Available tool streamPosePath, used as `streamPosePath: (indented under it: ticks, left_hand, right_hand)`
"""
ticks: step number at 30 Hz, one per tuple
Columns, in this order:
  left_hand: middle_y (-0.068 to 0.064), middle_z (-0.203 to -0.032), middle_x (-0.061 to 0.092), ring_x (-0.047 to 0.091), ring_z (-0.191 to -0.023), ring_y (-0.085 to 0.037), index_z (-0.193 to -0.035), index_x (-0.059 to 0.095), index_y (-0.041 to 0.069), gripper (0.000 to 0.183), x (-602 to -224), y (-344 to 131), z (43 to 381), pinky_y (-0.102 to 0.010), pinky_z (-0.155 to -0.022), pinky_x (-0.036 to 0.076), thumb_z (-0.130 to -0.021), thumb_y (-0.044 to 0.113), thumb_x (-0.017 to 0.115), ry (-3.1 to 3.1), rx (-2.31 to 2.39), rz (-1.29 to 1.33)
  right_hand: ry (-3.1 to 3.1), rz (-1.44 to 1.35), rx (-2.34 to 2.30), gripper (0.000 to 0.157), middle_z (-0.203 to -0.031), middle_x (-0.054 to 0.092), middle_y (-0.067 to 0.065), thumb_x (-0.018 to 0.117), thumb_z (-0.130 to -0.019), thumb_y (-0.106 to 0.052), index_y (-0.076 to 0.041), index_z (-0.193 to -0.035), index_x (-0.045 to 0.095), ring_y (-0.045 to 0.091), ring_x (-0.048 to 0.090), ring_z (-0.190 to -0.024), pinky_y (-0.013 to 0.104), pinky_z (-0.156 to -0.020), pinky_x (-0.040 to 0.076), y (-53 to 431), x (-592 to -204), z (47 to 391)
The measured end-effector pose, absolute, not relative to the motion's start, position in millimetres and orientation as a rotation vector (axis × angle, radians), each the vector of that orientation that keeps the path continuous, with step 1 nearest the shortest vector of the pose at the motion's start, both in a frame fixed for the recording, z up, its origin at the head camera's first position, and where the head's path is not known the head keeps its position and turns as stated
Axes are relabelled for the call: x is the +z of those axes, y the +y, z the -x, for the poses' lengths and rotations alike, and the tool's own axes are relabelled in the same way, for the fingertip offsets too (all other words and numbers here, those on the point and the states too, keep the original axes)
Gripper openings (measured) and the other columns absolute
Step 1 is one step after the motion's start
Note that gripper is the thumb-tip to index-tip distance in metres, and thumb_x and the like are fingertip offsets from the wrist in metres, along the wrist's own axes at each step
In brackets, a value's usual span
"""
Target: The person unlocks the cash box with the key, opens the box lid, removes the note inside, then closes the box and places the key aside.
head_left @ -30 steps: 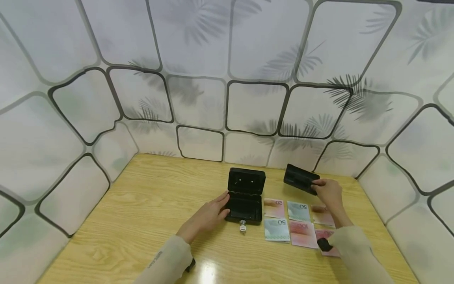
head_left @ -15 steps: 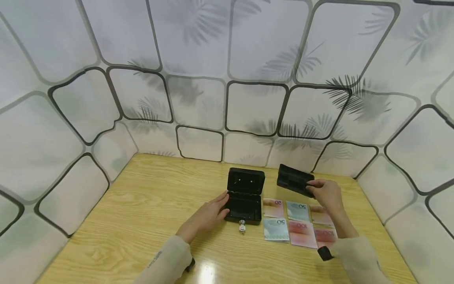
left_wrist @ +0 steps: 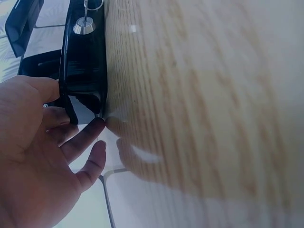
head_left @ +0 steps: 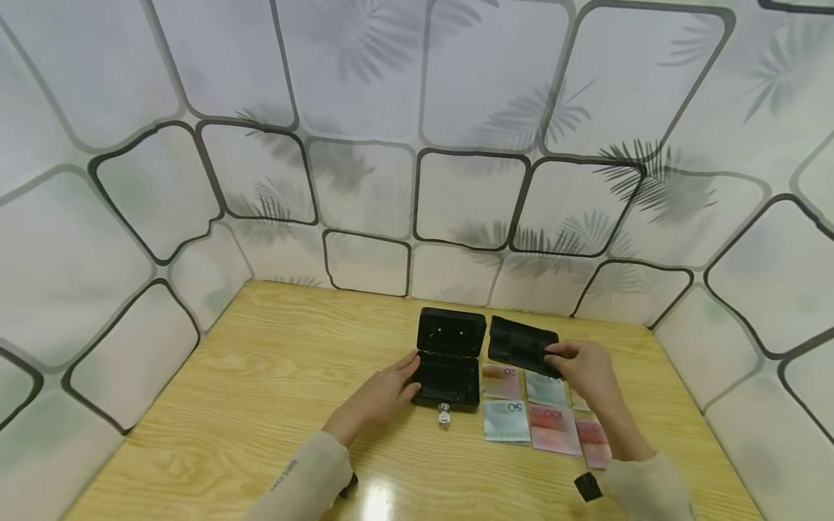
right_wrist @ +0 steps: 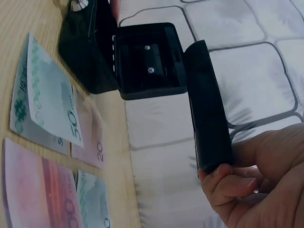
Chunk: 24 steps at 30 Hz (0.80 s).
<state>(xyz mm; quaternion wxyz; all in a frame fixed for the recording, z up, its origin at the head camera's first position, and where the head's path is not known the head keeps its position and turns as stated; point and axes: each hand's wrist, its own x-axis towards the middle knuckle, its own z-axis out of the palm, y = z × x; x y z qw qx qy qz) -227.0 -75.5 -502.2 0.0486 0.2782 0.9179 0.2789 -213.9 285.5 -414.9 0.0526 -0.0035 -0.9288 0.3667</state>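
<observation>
A small black cash box (head_left: 447, 380) stands on the table with its lid (head_left: 451, 331) raised and nothing visible inside. A silver lock with a key (head_left: 444, 414) is on its front. My left hand (head_left: 381, 398) rests against the box's left side, fingers loosely extended; the left wrist view shows a fingertip touching its lower corner (left_wrist: 90, 107). My right hand (head_left: 586, 369) pinches one end of a black coin tray (head_left: 521, 344) between thumb and fingers. The tray is tilted in the air, right of the lid and above the back of the banknotes.
Banknotes lie in two rows right of the box, among them a 20 note (head_left: 500, 383), a green 50 note (head_left: 507, 422) and a red 100 note (head_left: 554, 428). Some at the right are partly covered by my right arm. A patterned cloth wall (head_left: 365, 188) encloses the wooden table (head_left: 280, 340).
My right hand has carried the coin tray leftward and slightly down, nearer to the box lid. My left hand has stayed at the box's left side.
</observation>
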Motion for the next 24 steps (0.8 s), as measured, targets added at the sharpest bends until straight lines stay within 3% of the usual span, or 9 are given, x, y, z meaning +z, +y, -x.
streamPosePath:
  ticks: [7, 24]
  left_hand:
    - [-0.017, -0.167, 0.029, 0.041, -0.145, -0.037, -0.156, 0.037, -0.006, 0.055, -502.1, -76.2, 227.2, -0.049, -0.115, 0.039, -0.111, 0.022, 0.051, 2.796, 0.854, -0.860]
    - [-0.017, -0.167, 0.027, 0.041, -0.145, -0.038, -0.157, 0.035, -0.006, 0.056, -501.8, -78.0, 225.3, -0.049, -0.115, 0.039, -0.111, 0.023, 0.049, 2.787, 0.850, -0.870]
  right_hand:
    - [-2.839, -0.016, 1.126, 0.016, -0.083, 0.076, 0.010, 0.074, -0.094, -0.009, 0.003, -0.103, 0.078, 0.014, 0.062, -0.060, 0.029, -0.052, 0.049, 274.3, -421.6, 206.9]
    - [-2.875, -0.021, 1.141, 0.006, -0.089, 0.077, 0.008, 0.076, -0.090, -0.004, -0.002, -0.096, 0.080, 0.015, 0.054, -0.068, 0.029, -0.060, 0.044, 241.7, -440.5, 187.5]
